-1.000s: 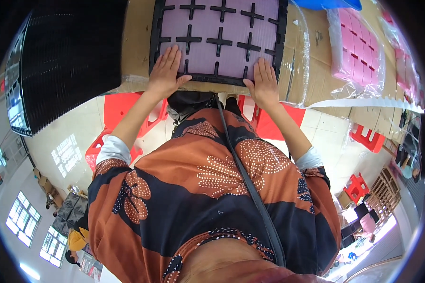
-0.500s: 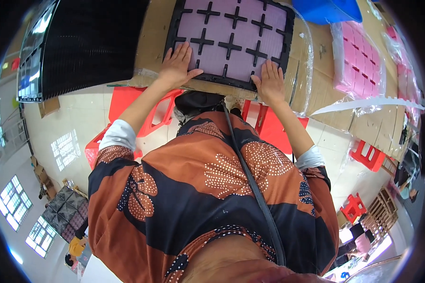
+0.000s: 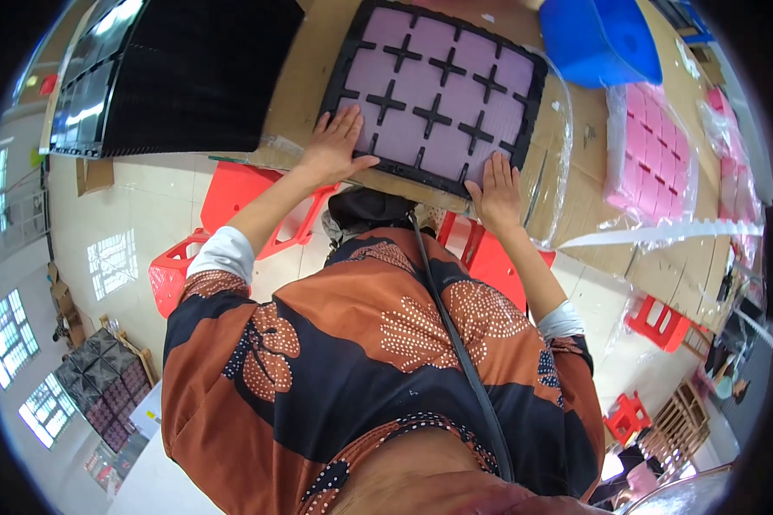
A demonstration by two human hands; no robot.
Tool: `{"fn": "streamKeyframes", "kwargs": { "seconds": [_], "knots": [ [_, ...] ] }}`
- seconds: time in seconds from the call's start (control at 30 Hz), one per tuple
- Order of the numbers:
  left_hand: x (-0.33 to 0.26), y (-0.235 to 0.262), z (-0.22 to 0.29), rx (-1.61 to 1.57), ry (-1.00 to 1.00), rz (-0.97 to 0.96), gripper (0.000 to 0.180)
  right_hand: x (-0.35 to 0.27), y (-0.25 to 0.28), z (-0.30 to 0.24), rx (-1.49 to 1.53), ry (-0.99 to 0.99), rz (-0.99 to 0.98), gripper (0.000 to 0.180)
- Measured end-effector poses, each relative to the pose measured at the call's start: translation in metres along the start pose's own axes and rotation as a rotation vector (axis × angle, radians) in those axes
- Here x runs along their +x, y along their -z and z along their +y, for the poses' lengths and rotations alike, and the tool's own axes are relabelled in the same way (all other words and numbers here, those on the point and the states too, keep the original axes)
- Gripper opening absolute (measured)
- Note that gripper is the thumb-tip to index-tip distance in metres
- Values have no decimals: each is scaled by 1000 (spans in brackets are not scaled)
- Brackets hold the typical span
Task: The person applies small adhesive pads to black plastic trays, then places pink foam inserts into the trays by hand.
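A square black tray (image 3: 433,120) with raised cross-shaped dividers lies on the cardboard-covered table, its cells showing a pale purple lining (image 3: 414,81). My left hand (image 3: 337,150) rests open at the tray's near left corner, fingers spread over its edge. At the near right corner my right hand (image 3: 496,196) also lies open, fingertips on the rim. Neither hand is wrapped round anything.
To the left stands a tall stack of black trays (image 3: 197,77). A blue bin (image 3: 601,43) and pink foam pads (image 3: 650,154) in clear plastic are on the right. A white serrated strip (image 3: 661,233) crosses the table. Red stools (image 3: 240,202) stand below the table.
The view has shifted, so the tray, table and hands appear lower. More of the blue bin shows. Both hands keep their places on the tray's near corners.
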State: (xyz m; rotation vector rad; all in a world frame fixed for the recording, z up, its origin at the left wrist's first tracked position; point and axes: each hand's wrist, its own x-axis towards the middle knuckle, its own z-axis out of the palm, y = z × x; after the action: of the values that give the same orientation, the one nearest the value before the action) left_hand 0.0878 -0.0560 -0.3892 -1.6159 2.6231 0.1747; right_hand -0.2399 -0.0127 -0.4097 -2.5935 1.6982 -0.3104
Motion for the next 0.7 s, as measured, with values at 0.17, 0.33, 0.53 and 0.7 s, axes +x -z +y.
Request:
{"fn": "streamKeyframes", "kwargs": {
  "seconds": [0.17, 0.33, 0.53, 0.7],
  "knots": [
    [-6, 6, 2, -51, -28, 8, 84, -7, 1, 0, 9, -3, 11, 58],
    [-28, 6, 9, -6, 42, -22, 87, -24, 17, -6, 38, 27, -31, 57],
    [1, 13, 2, -134, 23, -38, 86, 13, -3, 7, -3, -13, -66, 57],
    [-25, -5, 7, -68, 20, 22, 88, -19, 3, 0, 6, 88, -35, 58]
  ]
}}
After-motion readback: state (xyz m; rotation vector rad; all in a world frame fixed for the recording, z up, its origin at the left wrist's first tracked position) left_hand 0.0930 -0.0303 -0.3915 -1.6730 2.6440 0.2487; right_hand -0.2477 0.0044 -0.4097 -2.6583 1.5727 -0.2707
